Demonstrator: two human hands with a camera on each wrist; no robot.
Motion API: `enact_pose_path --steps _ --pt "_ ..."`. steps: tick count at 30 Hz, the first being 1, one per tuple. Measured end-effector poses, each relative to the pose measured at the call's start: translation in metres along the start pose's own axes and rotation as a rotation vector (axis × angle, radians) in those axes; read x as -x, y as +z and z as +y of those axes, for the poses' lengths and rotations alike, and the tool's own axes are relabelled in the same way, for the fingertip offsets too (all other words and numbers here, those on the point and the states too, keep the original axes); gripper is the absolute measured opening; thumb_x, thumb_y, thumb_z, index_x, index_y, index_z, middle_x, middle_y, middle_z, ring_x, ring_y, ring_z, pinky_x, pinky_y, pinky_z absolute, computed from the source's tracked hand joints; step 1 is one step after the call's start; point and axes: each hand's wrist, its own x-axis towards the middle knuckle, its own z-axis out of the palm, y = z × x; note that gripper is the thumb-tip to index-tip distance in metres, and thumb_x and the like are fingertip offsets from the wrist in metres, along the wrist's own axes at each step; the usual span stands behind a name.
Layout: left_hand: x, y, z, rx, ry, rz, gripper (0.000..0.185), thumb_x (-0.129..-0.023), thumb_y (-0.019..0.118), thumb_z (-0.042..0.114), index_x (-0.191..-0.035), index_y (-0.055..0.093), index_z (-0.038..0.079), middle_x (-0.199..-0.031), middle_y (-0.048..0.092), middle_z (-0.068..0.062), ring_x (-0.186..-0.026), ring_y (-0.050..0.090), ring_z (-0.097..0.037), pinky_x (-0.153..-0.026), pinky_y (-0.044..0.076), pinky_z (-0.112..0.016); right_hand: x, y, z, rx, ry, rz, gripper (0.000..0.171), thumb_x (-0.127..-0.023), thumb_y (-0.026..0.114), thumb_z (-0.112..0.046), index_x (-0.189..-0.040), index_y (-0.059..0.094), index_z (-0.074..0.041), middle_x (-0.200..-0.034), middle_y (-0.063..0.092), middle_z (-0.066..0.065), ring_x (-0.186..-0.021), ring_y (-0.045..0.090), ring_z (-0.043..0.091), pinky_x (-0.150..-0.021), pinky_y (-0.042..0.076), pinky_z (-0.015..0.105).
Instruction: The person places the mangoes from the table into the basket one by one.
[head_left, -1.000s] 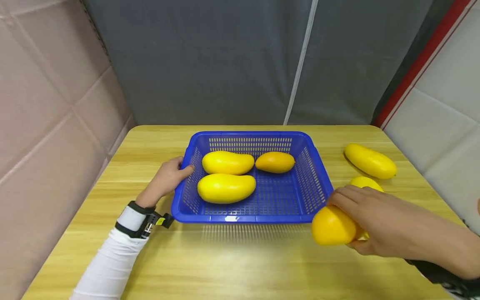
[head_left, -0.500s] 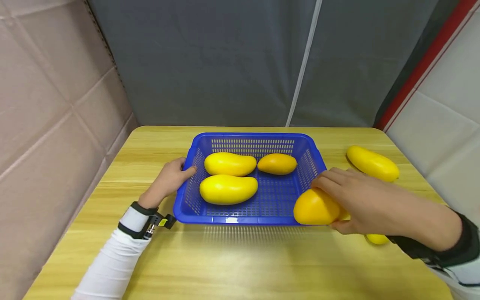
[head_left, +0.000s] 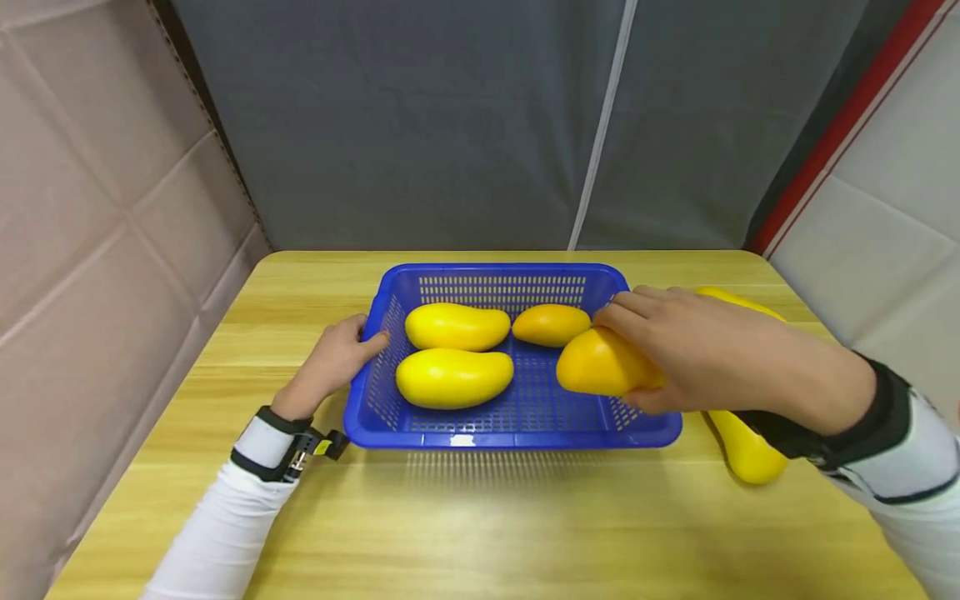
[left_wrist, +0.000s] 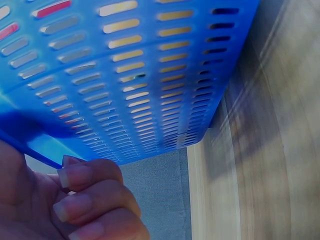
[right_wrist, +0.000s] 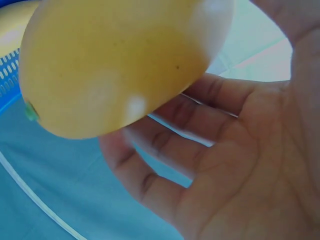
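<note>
Right hand (head_left: 697, 350) grasping smooth yellow-orange mango (head_left: 600, 363) above perforated blue plastic basket (head_left: 517, 429); left hand (head_left: 333, 358) curled on basket's left rim.

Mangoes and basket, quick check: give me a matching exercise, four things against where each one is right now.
Things:
1. blue basket
2. mango in the right hand
3. orange-tinted mango
4. left hand

Places:
A. lying in the basket at the back, right of a yellow mango
B. held above the basket's right side
C. on the wooden table, in the middle
D. gripping the basket's left rim

Pairs: 1-C, 2-B, 3-A, 4-D
</note>
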Motion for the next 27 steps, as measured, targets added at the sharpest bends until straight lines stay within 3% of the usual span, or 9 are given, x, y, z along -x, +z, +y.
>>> enact_pose_path --steps 7,17,27 --pt "0.002 0.001 0.005 0.012 0.012 0.029 0.036 -0.094 0.051 0.027 -0.107 0.053 -0.007 -0.076 0.062 -0.013 -0.057 0.061 -0.019 -0.052 0.05 -0.03 -0.014 0.005 0.003 -0.055 0.068 -0.046 0.066 -0.07 0.082 -0.038 -0.121 0.054 -0.005 -0.102 0.055 0.002 -0.082 0.051 0.018 -0.074 0.049 0.037" --pt "0.001 0.001 0.004 -0.007 -0.014 0.026 0.036 -0.096 0.051 0.026 -0.109 0.054 -0.008 -0.078 0.063 -0.012 -0.058 0.06 -0.017 -0.053 0.05 -0.029 -0.034 0.027 0.013 -0.095 0.04 -0.027 0.064 -0.073 0.079 -0.034 -0.121 0.052 -0.001 -0.102 0.056 0.007 -0.08 0.051 0.019 -0.071 0.047 0.034" --pt "0.003 0.001 0.006 0.006 -0.021 0.024 0.037 -0.095 0.052 0.027 -0.109 0.053 -0.007 -0.08 0.063 -0.013 -0.059 0.061 -0.017 -0.054 0.051 -0.029 -0.056 0.058 0.019 -0.065 0.05 -0.093 0.059 -0.071 0.079 -0.034 -0.112 0.054 0.0 -0.089 0.053 0.006 -0.073 0.049 0.02 -0.064 0.046 0.035"
